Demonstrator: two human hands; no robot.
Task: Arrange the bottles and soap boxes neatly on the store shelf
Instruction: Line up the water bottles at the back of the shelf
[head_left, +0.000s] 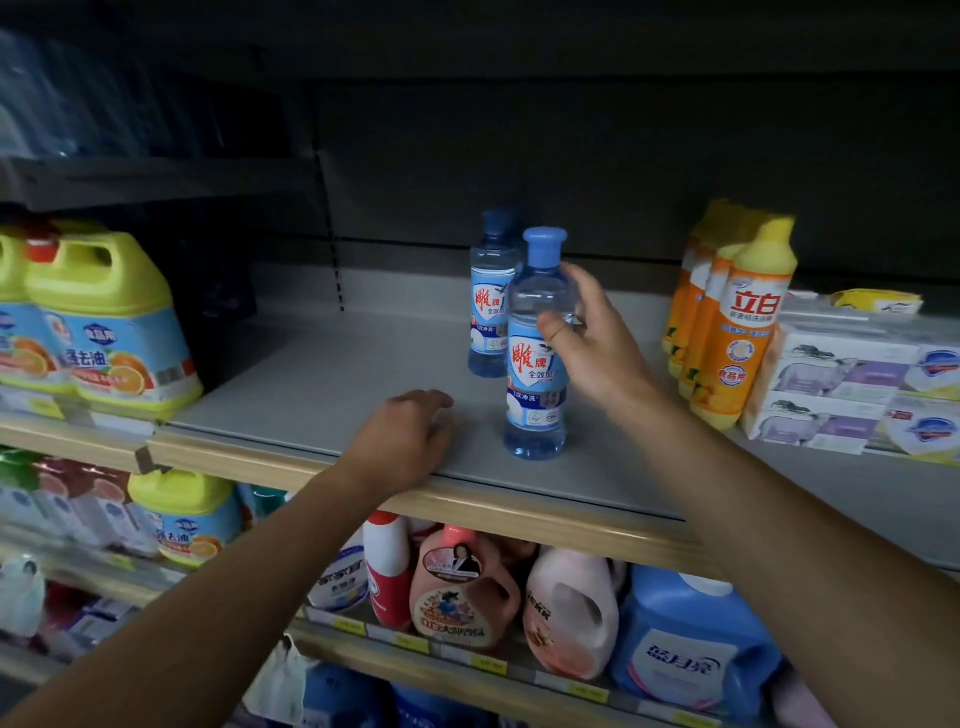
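A clear blue bottle with a blue cap (535, 384) stands upright near the front of the grey shelf (322, 395). My right hand (592, 338) wraps its upper body from the right, thumb in front. A second matching blue bottle (491, 301) stands just behind it. My left hand (410, 441) rests palm down on the shelf's front edge, left of the bottle, holding nothing. Orange bottles with yellow caps (737, 317) stand in a row at the right. Stacked white and purple soap boxes (831, 384) lie beside them.
Yellow-topped detergent jugs (109, 322) fill the shelf's left end. A yellow packet (878, 304) lies on top of the soap boxes. Below the wooden shelf lip (519, 514) stand pink, red and blue detergent bottles (571, 613). A dark back panel closes the shelf behind.
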